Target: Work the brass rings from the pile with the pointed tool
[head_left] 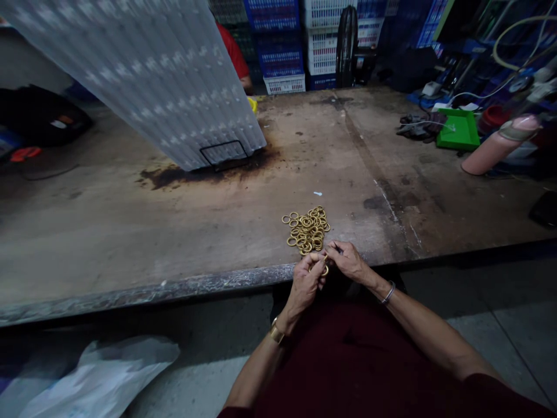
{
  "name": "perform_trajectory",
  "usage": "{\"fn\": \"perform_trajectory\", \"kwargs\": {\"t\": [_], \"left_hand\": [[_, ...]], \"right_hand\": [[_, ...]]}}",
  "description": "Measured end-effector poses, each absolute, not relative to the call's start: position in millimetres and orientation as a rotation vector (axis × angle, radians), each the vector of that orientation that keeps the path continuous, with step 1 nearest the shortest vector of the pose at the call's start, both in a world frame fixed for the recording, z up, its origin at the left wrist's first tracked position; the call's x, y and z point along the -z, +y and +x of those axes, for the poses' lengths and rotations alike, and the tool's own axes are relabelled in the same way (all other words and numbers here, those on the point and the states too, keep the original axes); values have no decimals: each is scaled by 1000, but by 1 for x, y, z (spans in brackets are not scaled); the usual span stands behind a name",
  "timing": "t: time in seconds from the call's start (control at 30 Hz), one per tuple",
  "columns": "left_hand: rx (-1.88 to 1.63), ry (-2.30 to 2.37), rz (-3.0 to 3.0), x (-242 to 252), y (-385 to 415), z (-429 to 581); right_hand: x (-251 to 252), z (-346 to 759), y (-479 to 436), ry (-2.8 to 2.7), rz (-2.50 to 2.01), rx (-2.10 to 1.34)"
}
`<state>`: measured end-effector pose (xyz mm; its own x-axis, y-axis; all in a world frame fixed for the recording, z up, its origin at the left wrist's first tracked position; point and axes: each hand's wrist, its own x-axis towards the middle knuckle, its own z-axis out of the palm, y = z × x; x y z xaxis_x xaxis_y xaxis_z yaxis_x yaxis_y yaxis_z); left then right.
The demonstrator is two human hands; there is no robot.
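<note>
My left hand point(308, 278) is closed at the table's front edge, pinching a brass-coloured ring point(324, 270) between thumb and fingers. Close beside it, my right hand point(348, 260) is closed too. A small, thin dark thing point(337, 248) shows at its fingers; its kind is too small to make out. Just beyond both hands, a loose heap of brass-coloured rings point(307, 227) lies on the wooden table point(209, 226). A few of the rings lie apart at the heap's left side.
A tall grey ribbed panel point(174, 81) leans over the table behind a black wire stand point(224, 157). At the right are a green tray point(459, 130) and a pink cylinder point(496, 148). Stacked crates point(281, 46) and a person's red sleeve point(232, 52) appear beyond. A plastic bag point(108, 371) lies lower left.
</note>
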<state>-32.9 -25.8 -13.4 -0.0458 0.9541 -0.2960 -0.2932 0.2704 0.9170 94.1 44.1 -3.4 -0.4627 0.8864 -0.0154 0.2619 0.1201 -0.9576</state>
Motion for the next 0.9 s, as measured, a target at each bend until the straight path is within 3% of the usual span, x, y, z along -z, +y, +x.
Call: {"fn": "perform_trajectory", "kwargs": {"t": [0.23,0.47,0.9], "left_hand": [[-1245,1154,682,7,-25,-33],[-1253,1195,715,4,-25,-32],[-1227,1267,724,3,-26,-32]], "right_hand": [[5,101,46,-1883,-1174,-1049],[5,103,34,-2339,-1150,-662],[6,102,33,-2525,-1158,-609]]}}
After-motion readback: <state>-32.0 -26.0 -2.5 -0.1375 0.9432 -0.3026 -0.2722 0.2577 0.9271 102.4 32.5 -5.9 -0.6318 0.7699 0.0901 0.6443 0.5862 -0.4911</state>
